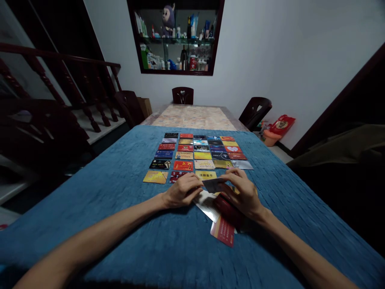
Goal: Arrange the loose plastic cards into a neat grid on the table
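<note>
Both my hands meet over the blue cloth and pinch one dark card between them. My left hand grips its left end, fingers curled. My right hand grips its right end and rests over a loose fan of cards, silver, dark red and red, lying under it. Just beyond my hands lies a grid of several coloured cards in neat rows. The nearest row holds a yellow card, a red card and a yellow card with black characters.
The blue cloth covers the near part of a long table; bare marbled tabletop shows beyond. Dark chairs stand at the far end, left and right. A stair railing runs on the left. A wall cabinet holds bottles.
</note>
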Tool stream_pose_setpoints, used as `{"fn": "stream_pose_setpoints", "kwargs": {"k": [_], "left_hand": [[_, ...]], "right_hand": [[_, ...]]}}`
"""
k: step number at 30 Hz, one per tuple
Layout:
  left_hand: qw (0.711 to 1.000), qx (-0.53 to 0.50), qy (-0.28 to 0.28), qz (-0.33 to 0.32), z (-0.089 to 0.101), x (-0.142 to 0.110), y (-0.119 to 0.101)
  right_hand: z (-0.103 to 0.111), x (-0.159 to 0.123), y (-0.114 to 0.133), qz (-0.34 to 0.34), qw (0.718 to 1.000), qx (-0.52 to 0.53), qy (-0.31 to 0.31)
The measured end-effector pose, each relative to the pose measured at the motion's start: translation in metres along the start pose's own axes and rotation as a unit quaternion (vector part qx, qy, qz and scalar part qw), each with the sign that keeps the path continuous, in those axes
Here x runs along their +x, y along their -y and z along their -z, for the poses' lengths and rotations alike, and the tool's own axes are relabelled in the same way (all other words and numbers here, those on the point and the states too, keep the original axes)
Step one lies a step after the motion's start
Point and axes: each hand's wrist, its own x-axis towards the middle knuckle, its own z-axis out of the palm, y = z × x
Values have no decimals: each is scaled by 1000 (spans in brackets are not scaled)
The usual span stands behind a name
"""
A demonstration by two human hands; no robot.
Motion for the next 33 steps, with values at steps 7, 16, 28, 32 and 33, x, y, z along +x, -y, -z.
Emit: {"fn": "stream_pose_setpoints", "kwargs": {"k": [7,16,28,32,33], "left_hand": [[999,-8,-37,21,0,-1,-5],[998,-7,-60,2,-9,0,-6],[999,3,-18,36,-4,-4,-3],[999,24,4,42,-4,-6,-1],[999,30,10,41,-4,-7,0]], "right_hand": [[-1,0,0,40,995,-80,40],[-8,-1,4,67,991,-87,80],[-3,-8,-12,51,988,-57,134],[-4,-10,-16,36,985,-63,154],[-5,-11,-16,28,985,-65,156]]}}
